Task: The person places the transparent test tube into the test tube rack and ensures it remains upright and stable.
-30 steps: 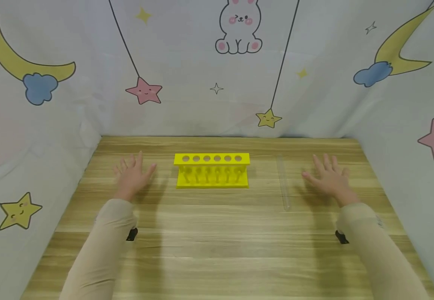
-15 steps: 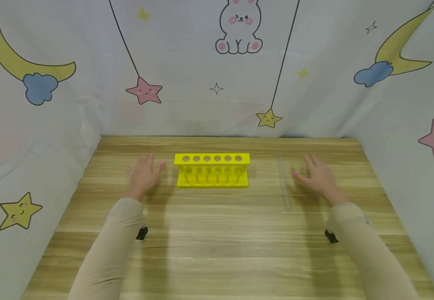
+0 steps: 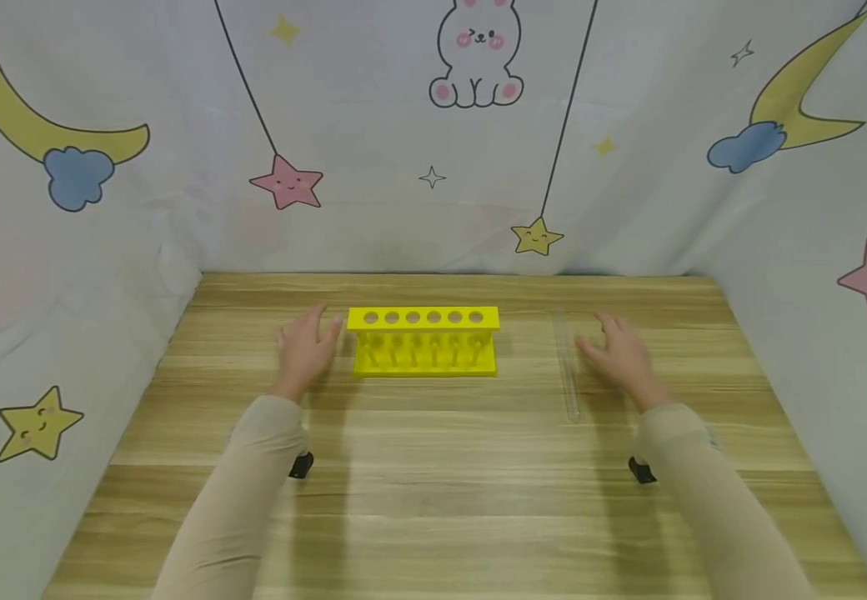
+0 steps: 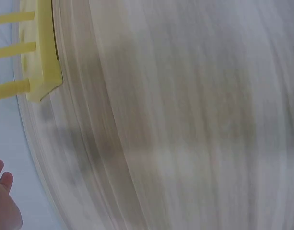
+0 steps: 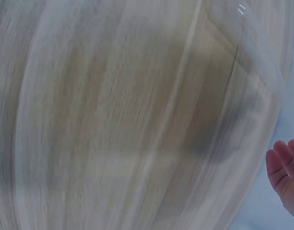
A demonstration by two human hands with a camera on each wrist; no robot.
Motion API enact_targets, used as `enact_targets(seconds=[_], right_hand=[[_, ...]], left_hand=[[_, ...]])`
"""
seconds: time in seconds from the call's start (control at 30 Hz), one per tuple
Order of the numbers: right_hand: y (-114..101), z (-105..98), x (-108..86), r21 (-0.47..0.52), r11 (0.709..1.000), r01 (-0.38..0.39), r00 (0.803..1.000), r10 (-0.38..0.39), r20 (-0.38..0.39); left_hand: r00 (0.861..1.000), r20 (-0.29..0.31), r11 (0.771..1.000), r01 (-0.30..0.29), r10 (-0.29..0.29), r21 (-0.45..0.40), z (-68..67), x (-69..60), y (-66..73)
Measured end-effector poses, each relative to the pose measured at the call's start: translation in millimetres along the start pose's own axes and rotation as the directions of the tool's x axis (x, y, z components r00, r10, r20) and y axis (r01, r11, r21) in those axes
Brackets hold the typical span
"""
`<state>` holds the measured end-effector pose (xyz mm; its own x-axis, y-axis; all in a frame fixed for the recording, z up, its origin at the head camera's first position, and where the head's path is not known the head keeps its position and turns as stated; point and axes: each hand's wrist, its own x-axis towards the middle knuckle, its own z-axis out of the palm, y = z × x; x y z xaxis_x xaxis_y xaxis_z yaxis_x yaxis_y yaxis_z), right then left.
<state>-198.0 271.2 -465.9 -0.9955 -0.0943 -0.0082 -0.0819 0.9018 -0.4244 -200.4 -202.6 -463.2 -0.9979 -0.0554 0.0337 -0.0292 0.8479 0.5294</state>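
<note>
A yellow rack (image 3: 424, 371) with a row of round holes stands upright on the table; part of it also shows at the top left of the left wrist view (image 4: 43, 72). Just left of the rack is my left hand (image 3: 304, 350), its fingers relaxed and apart, holding nothing. A clear glass tube (image 3: 567, 371) lies lengthwise to the right of the rack. My right hand (image 3: 623, 354) is close beside the tube on its right, fingers loosely bent, with nothing in them. In the right wrist view, some fingers (image 5: 283, 160) show at the right edge.
The wood-grained table (image 3: 433, 483) extends towards the front. A pale cloth (image 3: 373, 225) printed with stars, moons and a rabbit hangs behind the table and along both sides.
Both hands have moved inward: my left hand to the right, up to the rack, and my right hand to the left, towards the tube. Rack and tube have stayed in place.
</note>
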Motion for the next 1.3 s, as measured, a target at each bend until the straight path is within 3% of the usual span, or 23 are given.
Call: enact_targets(seconds=[0.3, 0.53, 0.97, 1.3], right_hand=[[-8, 10, 3.4, 0.071, 0.997, 0.002, 0.999, 0.001, -0.045], [-11, 16, 5.3, 0.113, 0.993, -0.029, 0.999, 0.033, -0.033], [-9, 26, 7.2, 0.136, 0.988, -0.07, 0.997, 0.072, -0.005], [-11, 27, 6.8, 0.123, 0.989, -0.085, 0.996, 0.086, -0.002]], left_hand=[[0.999, -0.041, 0.995, -0.016, 0.012, -0.095, 8.3, 3.1, 10.7], [0.997, -0.08, 0.984, -0.033, 0.019, -0.177, 12.1, 3.7, 18.3], [0.991, -0.085, 0.948, 0.071, -0.102, -0.31, 23.5, 7.1, 27.8], [0.971, -0.096, 0.881, 0.153, -0.217, -0.447, 29.5, 10.5, 30.6]])
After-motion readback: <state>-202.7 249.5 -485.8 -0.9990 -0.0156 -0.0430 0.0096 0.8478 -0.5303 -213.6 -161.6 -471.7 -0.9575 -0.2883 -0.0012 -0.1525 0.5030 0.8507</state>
